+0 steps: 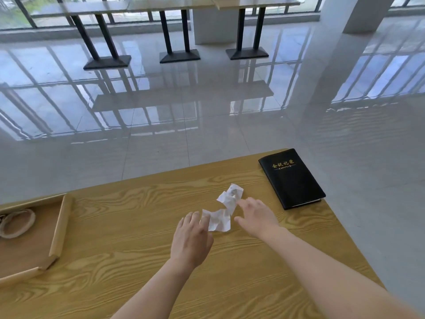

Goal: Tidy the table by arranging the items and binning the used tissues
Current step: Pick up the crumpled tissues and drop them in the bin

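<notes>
White tissues [224,208]: two crumpled pieces lying on the counter [138,238], toward its far right part, one touching the other.
Left hand [192,238]: palm down at the near tissue's left edge, fingers [195,218] loosely spread, gripping nothing.
Right hand [258,217]: palm down just right of the tissues, fingers spread, thumb toward the near piece, nothing pinched.
Black notebook [292,179]: closed, gold lettering, at the far right corner.
Wooden tray [59,229]: left edge, holding a pale ring-shaped item [17,223].
</notes>
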The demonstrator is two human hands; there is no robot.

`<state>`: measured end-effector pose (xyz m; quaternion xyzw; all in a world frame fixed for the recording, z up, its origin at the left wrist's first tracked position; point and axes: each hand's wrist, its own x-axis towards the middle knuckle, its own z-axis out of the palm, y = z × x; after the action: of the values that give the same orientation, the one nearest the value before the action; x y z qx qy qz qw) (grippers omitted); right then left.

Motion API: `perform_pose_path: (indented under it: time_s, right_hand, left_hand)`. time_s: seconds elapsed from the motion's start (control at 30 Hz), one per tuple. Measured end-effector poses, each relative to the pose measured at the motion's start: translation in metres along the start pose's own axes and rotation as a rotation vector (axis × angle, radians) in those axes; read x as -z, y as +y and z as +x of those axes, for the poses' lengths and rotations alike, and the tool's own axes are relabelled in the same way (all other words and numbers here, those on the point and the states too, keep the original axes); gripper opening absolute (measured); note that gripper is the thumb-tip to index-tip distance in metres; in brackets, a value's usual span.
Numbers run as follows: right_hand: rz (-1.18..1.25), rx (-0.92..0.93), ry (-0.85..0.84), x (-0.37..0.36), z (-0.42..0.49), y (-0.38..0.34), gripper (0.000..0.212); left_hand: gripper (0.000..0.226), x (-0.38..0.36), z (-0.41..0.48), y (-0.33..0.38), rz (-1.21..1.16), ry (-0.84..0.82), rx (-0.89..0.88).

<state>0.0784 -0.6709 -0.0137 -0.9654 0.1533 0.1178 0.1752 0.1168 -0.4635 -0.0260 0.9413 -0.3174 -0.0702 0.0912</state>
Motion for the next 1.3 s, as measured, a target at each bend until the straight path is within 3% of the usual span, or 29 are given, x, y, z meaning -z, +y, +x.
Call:
perform_pose_path:
  time_s: [0.2, 0.47, 0.67, 0.93, 1.3]
  right_hand:
    - [-0.008, 0.067, 0.047, 0.0, 0.042, 0.001, 0.037]
    - [-0.11, 0.148, 0.018, -0.008, 0.08, -0.001, 0.027]
    - [-0.141, 0.137, -0.018, -0.026, 0.084, 0.01, 0.019]
    - [-0.147, 0.137, 0.077, -0.036, 0.072, 0.017, 0.014]
    - [-0.04, 0.09, 0.15, -0.029, 0.044, 0.016, 0.026]
  left_hand:
    - [0.032, -0.014, 0.026, 0.002, -0.065, 0.027, -0.054]
    - [0.028, -0.037, 0.047, 0.0, -0.107, -0.045, -0.036]
    - [0.017, -0.05, 0.045, -0.004, -0.072, -0.064, -0.016]
    - [0.007, -0.045, 0.044, -0.017, -0.025, -0.024, -0.034]
    - [0.008, -0.019, 0.035, -0.021, -0.034, 0.023, -0.029]
